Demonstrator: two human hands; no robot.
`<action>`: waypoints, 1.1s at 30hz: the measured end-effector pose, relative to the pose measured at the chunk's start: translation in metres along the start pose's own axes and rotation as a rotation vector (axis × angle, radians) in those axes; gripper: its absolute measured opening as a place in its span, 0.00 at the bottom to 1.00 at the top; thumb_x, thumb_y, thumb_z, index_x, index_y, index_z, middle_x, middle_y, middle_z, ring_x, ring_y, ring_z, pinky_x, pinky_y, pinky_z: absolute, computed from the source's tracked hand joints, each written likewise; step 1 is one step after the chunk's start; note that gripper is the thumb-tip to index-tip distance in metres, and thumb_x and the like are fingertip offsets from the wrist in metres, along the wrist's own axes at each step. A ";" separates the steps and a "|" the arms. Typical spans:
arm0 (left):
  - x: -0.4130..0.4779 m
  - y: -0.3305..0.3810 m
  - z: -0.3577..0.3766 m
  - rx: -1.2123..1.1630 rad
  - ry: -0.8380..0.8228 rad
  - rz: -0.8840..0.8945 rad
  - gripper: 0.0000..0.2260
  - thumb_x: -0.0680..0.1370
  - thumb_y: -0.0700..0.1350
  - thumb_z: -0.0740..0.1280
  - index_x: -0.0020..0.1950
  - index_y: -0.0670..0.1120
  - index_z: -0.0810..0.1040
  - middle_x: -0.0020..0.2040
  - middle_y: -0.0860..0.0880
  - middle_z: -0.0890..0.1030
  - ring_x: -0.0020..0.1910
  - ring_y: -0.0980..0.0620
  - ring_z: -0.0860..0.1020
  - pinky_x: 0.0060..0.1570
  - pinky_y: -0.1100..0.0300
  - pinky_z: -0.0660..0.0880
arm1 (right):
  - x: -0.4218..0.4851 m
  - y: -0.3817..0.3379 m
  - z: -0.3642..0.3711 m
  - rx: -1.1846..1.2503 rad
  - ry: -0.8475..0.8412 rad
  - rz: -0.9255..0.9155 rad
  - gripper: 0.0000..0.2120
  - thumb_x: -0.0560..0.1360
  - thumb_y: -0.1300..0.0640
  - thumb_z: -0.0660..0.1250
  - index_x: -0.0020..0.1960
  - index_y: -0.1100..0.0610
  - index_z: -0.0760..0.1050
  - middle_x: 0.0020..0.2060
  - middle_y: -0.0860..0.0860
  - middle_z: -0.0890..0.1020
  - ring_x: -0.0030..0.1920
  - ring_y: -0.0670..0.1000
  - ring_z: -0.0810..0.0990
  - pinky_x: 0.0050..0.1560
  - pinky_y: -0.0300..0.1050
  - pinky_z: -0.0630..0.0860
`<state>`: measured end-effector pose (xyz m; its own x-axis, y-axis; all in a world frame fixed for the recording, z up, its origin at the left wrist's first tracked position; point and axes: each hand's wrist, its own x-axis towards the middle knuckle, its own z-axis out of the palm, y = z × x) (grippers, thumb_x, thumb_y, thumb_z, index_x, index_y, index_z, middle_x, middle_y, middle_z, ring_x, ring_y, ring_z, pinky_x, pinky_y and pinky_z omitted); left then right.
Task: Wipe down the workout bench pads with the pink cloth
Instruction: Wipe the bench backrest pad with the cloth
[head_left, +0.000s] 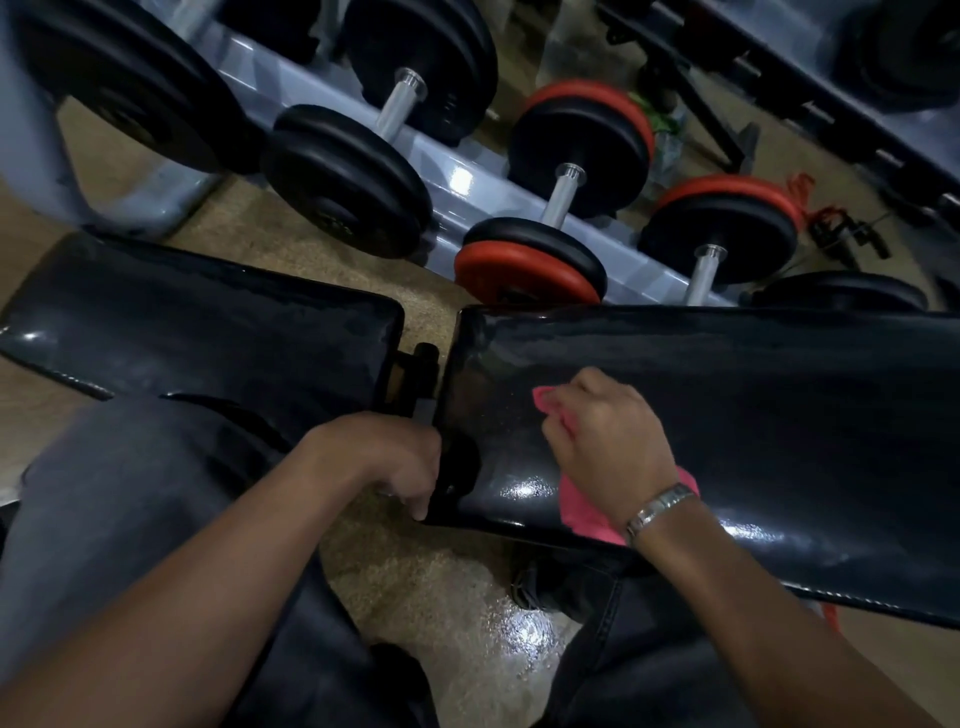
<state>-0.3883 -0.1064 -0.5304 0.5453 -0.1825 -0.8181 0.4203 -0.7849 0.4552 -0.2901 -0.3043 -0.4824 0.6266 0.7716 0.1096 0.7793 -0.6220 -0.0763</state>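
Two glossy black bench pads lie side by side with a gap between them: the left pad (208, 332) and the longer right pad (753, 415). My right hand (608, 441) is closed on the pink cloth (582, 512) and presses it onto the right pad near its left end. Pink fabric shows above my knuckles and below my wrist, which wears a metal bracelet. My left hand (395, 462) grips the near left corner of the right pad, fingers curled under its edge.
A grey dumbbell rack (467, 182) stands just behind the bench, holding black dumbbells (363, 166) and red-and-black dumbbells (550, 234). The bench frame hinge (423, 379) shows in the gap. My legs in dark jeans straddle speckled tan floor (441, 587).
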 end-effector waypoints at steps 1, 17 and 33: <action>0.000 -0.001 0.000 -0.004 0.002 0.002 0.06 0.75 0.45 0.76 0.50 0.46 0.86 0.52 0.46 0.87 0.55 0.47 0.84 0.58 0.49 0.82 | 0.006 0.000 0.001 -0.001 0.011 0.028 0.07 0.71 0.61 0.68 0.47 0.56 0.84 0.39 0.52 0.79 0.37 0.55 0.79 0.44 0.51 0.79; -0.001 -0.001 -0.002 -0.062 0.005 0.014 0.06 0.77 0.40 0.73 0.52 0.42 0.86 0.55 0.42 0.87 0.56 0.44 0.84 0.50 0.52 0.81 | 0.016 -0.037 0.034 -0.148 -0.012 -0.050 0.06 0.68 0.64 0.72 0.44 0.59 0.82 0.38 0.56 0.78 0.35 0.58 0.78 0.37 0.50 0.77; 0.003 0.000 -0.004 0.044 0.010 0.010 0.09 0.76 0.43 0.74 0.55 0.42 0.85 0.54 0.42 0.86 0.50 0.45 0.83 0.43 0.56 0.75 | 0.031 -0.056 0.049 -0.140 -0.058 -0.003 0.06 0.67 0.61 0.73 0.43 0.57 0.82 0.40 0.54 0.78 0.39 0.56 0.79 0.40 0.49 0.75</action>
<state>-0.3839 -0.1048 -0.5319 0.5569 -0.1848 -0.8098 0.3822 -0.8085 0.4474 -0.3138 -0.2393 -0.5236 0.6268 0.7775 0.0517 0.7749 -0.6289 0.0632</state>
